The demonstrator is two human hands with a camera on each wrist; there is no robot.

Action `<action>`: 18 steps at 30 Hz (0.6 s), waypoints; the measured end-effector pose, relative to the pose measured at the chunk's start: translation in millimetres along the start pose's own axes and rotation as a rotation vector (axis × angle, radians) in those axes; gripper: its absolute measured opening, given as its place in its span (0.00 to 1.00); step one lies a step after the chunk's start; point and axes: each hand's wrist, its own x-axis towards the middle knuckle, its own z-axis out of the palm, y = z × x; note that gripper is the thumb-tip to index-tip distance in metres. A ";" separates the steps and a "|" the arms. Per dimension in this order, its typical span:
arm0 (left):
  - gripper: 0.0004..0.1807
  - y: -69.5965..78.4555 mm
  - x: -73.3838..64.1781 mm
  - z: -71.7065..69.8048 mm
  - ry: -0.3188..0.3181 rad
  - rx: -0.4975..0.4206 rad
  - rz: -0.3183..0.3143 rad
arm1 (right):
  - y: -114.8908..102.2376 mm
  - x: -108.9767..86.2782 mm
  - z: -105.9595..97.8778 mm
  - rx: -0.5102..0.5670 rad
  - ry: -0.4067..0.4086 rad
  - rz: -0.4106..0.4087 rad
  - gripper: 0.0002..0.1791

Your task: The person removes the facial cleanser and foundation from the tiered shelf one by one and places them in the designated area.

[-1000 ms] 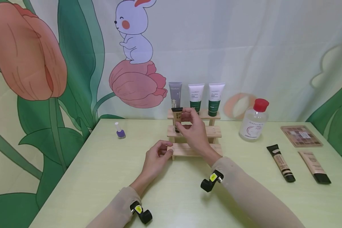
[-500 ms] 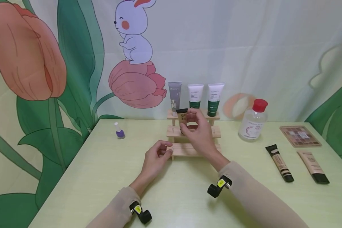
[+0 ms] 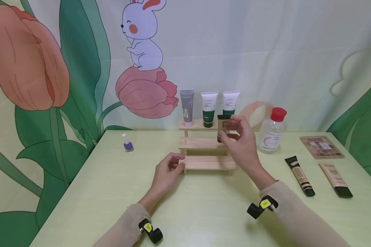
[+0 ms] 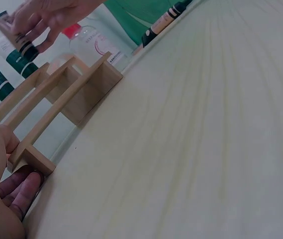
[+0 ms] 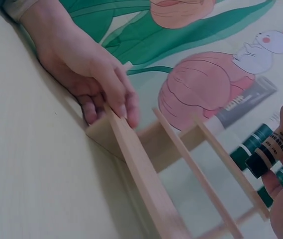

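A three-step wooden display rack [image 3: 206,163] stands on the table. My left hand [image 3: 166,174] pinches the left end of its lowest step; in the left wrist view the thumb lies above and curled fingers [image 4: 23,191] sit below the board. My right hand [image 3: 245,148] holds a small gold-and-black cosmetic tube [image 3: 222,124] upright by its side, in front of the right part of the rack. Whether the tube touches the middle step is unclear. On the top step stand a grey tube [image 3: 187,106] and two white-and-green tubes [image 3: 208,108], the right one partly hidden.
A clear bottle with a red cap [image 3: 271,133] stands right of the rack. Farther right lie a black-and-beige tube [image 3: 300,176], a beige tube [image 3: 336,180] and an eyeshadow palette [image 3: 322,147]. A purple nail polish bottle [image 3: 128,144] stands at the left. A printed curtain [image 3: 266,51] hangs behind.
My right hand has carried the small tube rightward, from the left end of the rack to its right part. My left hand keeps its hold on the lowest step.
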 end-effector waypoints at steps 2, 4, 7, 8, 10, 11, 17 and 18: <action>0.11 0.2 -0.1 0.3 0.000 -0.002 -0.006 | 0.4 -0.5 -12.6 -0.019 0.021 0.001 0.25; 0.11 -0.6 0.1 0.7 0.000 -0.003 -0.010 | -0.1 -1.6 -24.6 -0.036 0.041 0.005 0.25; 0.11 -1.2 0.1 1.0 -0.003 -0.003 -0.019 | -0.8 -3.4 -41.6 -0.065 0.069 0.007 0.25; 0.11 -1.3 0.1 1.1 -0.003 -0.002 -0.021 | -1.1 -3.7 -46.9 -0.067 0.080 0.002 0.25; 0.11 -1.0 0.0 1.1 -0.005 -0.002 -0.025 | -1.0 -4.4 -57.3 -0.085 0.102 -0.006 0.25; 0.11 -0.9 -0.1 1.1 -0.005 0.000 -0.026 | -0.8 -4.5 -61.9 -0.088 0.112 -0.010 0.25; 0.11 -0.8 0.4 1.7 -0.002 0.002 -0.031 | 0.4 -4.3 -84.2 -0.087 0.146 -0.036 0.24; 0.11 -0.6 0.4 2.0 -0.003 0.000 -0.031 | 0.5 -4.4 -87.4 -0.089 0.149 -0.037 0.25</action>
